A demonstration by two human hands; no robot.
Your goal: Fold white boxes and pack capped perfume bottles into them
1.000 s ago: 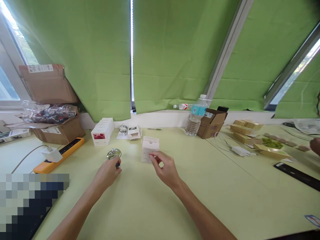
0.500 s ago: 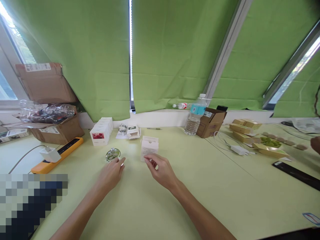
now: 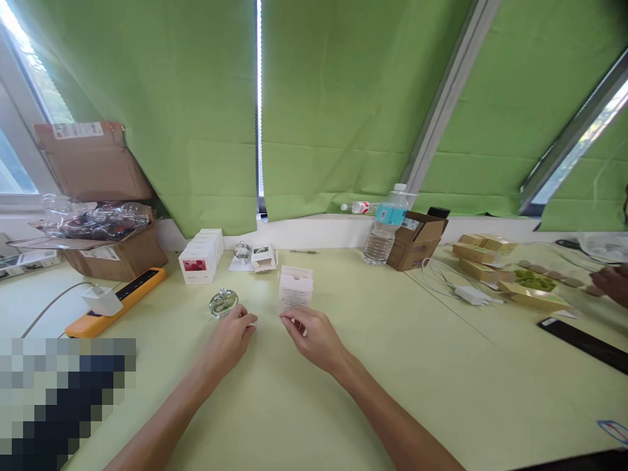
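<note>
The two hands (image 3: pixel 271 339) sit apart on the worktop (image 3: pixel 343 392), low in the middle of the frame. The right hand (image 3: pixel 314 339) has its fingertips (image 3: pixel 287 320) against the lower edge of an upright white carton (image 3: pixel 295 290), though whether they grip it can't be told. The left hand (image 3: pixel 228 340) is curled just beside a round glass perfume bottle (image 3: pixel 224 303), and any contact between them is hidden.

Beyond them, toward the wall, stand a row of white boxes with a red picture (image 3: pixel 199 256), a small glass bottle (image 3: pixel 241 251) on a white sheet (image 3: pixel 240 265), and a small open carton (image 3: pixel 262 257). At the left lie an orange power strip (image 3: pixel 115 303) and a white charger (image 3: pixel 102 301); above them, a cardboard box (image 3: pixel 115 255) holds clear plastic bottles (image 3: pixel 93 219). A water bottle (image 3: pixel 385 234) stands beside a small cardboard box (image 3: pixel 417 242) at upper centre-right. Further right are gold boxes (image 3: pixel 483 258), with another person's hand (image 3: pixel 609 282) at the frame's edge – well apart from the two hands.
</note>
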